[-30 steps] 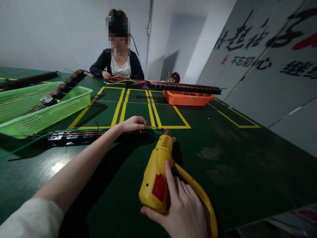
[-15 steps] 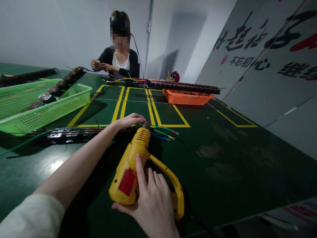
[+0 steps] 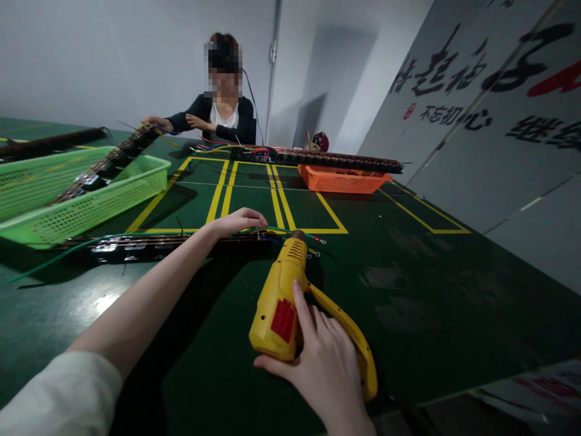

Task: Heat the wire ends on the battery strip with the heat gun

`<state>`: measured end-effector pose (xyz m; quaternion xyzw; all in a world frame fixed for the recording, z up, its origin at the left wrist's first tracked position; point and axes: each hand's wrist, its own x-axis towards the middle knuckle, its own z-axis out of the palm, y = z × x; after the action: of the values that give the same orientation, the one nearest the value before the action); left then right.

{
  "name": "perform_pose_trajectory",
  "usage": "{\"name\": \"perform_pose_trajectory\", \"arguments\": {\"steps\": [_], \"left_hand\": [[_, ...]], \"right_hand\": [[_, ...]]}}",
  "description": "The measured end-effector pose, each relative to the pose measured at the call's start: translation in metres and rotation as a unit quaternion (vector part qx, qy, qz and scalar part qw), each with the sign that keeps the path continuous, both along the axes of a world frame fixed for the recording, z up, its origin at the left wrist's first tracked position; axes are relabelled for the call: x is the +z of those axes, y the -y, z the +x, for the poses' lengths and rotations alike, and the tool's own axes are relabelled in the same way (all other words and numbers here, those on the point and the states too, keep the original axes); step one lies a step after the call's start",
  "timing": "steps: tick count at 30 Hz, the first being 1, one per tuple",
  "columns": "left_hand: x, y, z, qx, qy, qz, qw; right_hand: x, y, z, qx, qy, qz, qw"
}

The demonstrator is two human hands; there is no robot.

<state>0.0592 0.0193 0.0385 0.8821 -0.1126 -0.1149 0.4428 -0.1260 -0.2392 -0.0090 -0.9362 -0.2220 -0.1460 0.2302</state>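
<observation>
Right hand (image 3: 329,354) clamped on the yellow heat gun (image 3: 279,290), above the tabletop (image 3: 408,315); palm side hidden, wrist cut off at the bottom edge. Gun nozzle up by the ring-ended wires (image 3: 321,241); gun body covers part of them, and whether the nozzle touches any is unclear. Left hand (image 3: 242,222) over the right end of the near dark strip (image 3: 136,247), fingers bent and close together; fingertips too small to tell if they pinch a wire. Left forearm hides the strip's middle; sleeve cut off lower left. Long green wire (image 3: 59,257) runs along the strip and past its left end.

Green basket (image 3: 136,188) cut off at left, a second dark strip (image 3: 129,151) leaning in it, lower end hard to make out. Orange basket (image 3: 347,181) partly under a third strip (image 3: 336,158), contents unclear. Person (image 3: 247,115) across the tabletop, face pixelated, one hand at the leaning strip's upper end.

Red label (image 3: 282,321) on gun: print unreadable. Wall writing (image 3: 456,116) reads "不忘初心", then "继续" near the right edge; big brush characters above run out of frame.
</observation>
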Motion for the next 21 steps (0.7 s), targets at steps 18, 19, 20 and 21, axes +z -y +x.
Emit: {"name": "perform_pose_trajectory", "arguments": {"steps": [18, 19, 20, 21], "left_hand": [[-0.003, -0.004, 0.002, -0.013, 0.015, -0.028, 0.999], [-0.004, -0.005, 0.002, -0.017, 0.016, -0.040, 0.999], [-0.004, -0.005, 0.003, -0.020, 0.016, -0.052, 0.998], [-0.005, -0.006, 0.003, -0.019, 0.015, -0.063, 0.998]], "right_hand": [[0.004, -0.010, -0.009, -0.021, 0.000, -0.011, 1.000], [0.005, -0.014, -0.010, -0.012, 0.002, -0.006, 1.000], [0.006, -0.018, -0.011, 0.001, 0.006, -0.003, 1.000], [0.008, -0.021, -0.012, 0.014, 0.011, 0.000, 1.000]]}}
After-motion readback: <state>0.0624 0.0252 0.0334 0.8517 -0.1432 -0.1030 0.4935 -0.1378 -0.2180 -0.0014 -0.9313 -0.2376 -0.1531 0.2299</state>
